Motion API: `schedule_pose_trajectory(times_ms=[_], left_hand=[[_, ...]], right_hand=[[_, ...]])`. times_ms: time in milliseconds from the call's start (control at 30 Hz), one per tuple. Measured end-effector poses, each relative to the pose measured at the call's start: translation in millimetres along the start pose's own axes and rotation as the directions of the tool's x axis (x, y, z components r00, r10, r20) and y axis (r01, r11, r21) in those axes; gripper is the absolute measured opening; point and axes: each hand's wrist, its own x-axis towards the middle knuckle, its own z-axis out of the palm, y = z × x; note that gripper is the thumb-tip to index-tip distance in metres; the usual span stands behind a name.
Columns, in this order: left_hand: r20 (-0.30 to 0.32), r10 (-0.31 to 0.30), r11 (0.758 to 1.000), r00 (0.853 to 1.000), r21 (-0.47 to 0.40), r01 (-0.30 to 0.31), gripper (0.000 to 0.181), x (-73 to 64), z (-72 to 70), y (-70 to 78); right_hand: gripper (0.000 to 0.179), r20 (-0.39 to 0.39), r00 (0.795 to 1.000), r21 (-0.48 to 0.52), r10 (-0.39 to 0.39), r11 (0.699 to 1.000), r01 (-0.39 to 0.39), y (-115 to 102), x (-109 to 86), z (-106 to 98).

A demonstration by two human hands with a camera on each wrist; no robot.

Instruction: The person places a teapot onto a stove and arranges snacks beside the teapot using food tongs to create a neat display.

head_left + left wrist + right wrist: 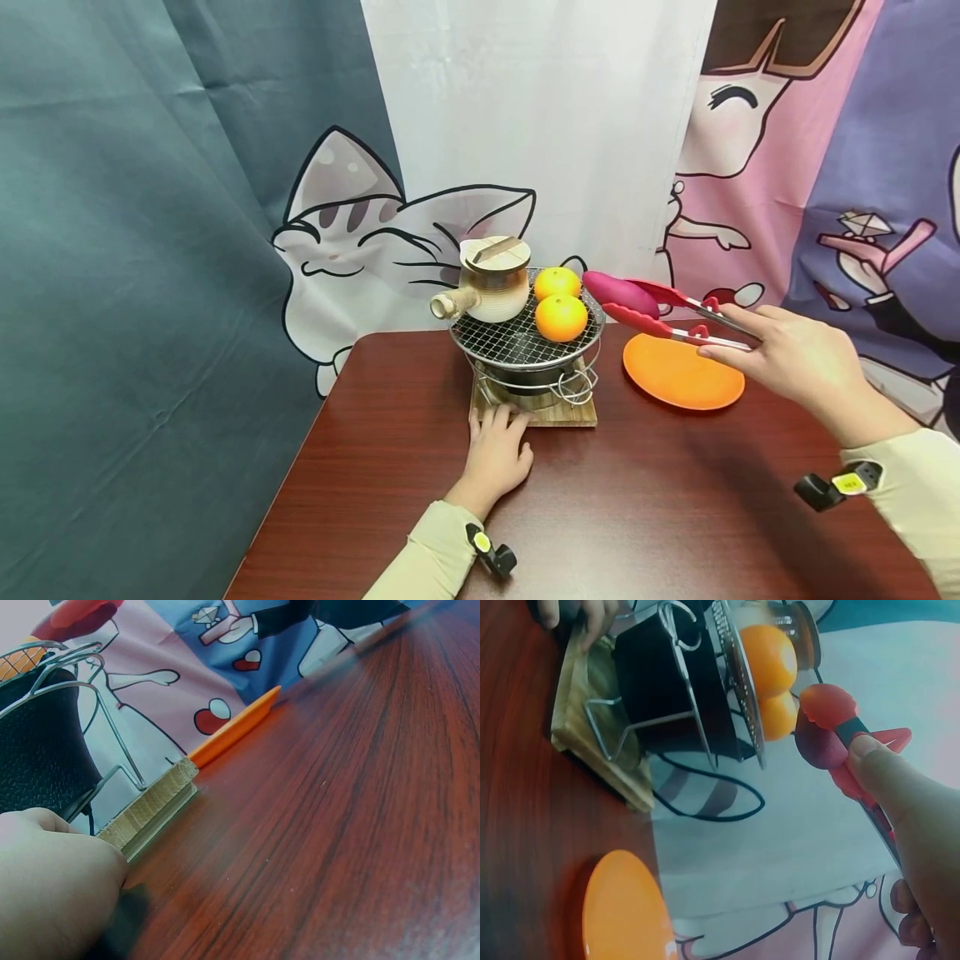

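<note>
My right hand (806, 362) grips red-tipped metal tongs (637, 321). Between the tips sits a smooth purple oblong vegetable (611, 289), seemingly a sweet potato, held in the air just right of the round grill. Two oranges (561, 318) lie on the wire mesh (517, 343), beside a small ceramic pot (501, 296) with a wooden lid and side handle. A black stove body (45, 742) in a wire frame carries the mesh and stands on a wooden board (573, 414). My left hand (495, 454) rests its fingers on that board's front edge; its fingertips are partly hidden in the left wrist view.
An orange plate (682, 372) lies on the reddish-brown table (600, 500), right of the stove. A black cord (727, 817) loops behind the stove. A printed cartoon curtain (465, 125) hangs along the table's back edge.
</note>
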Motion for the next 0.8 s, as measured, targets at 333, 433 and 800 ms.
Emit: schedule_pose_trajectory(times_ms=[333,433,800], left_hand=[[-0.002,0.002,1.0,1.0,0.006,-0.002,0.045,0.0,1.8,-0.5],[0.005,-0.002,1.0,1.0,0.009,0.002,0.045,0.0,1.3,0.1],[-0.001,0.002,1.0,1.0,0.012,-0.002,0.046,-0.1,1.4,-0.2]], right_hand=[[0.082,-0.07,0.997,-0.01,-0.045,0.999,0.044,-13.0,0.4,-5.6],[0.082,-0.079,0.996,-0.009,-0.05,0.999,0.049,-16.2,-0.1,-6.9],[0.082,-0.078,0.993,-0.012,-0.085,0.996,0.084,-31.0,3.0,-7.1]])
